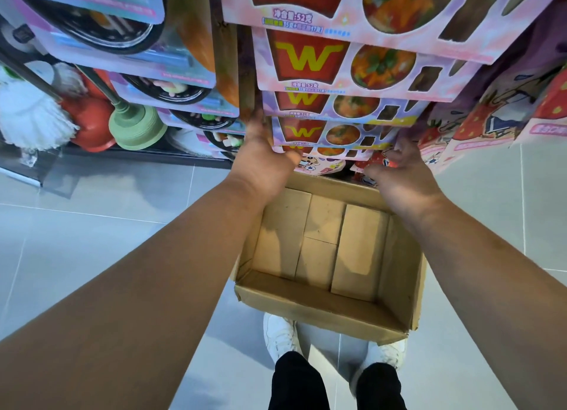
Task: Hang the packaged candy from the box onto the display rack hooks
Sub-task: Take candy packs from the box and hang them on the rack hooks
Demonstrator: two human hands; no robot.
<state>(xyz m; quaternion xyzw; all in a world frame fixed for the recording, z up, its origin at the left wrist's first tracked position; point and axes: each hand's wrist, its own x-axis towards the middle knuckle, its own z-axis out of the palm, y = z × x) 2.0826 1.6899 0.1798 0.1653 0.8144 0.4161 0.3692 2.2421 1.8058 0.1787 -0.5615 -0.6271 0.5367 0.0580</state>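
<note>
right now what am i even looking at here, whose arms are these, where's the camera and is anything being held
There is no machine here. These are a person's two bare arms, filmed by one wide camera worn on the head and looking down, which is why the white shoes show at the bottom. On the tiled floor stands an open cardboard box; its bottom shows in the near part. Ahead, pink candy packs hang in a column on a display rack. The left hand is at the left edge of the lowest packs. The right hand, fingers curled, is at their right edge. Whether either hand actually grips a pack cannot be seen. Off to the left are a white mop, a red plunger and a green plunger.
</note>
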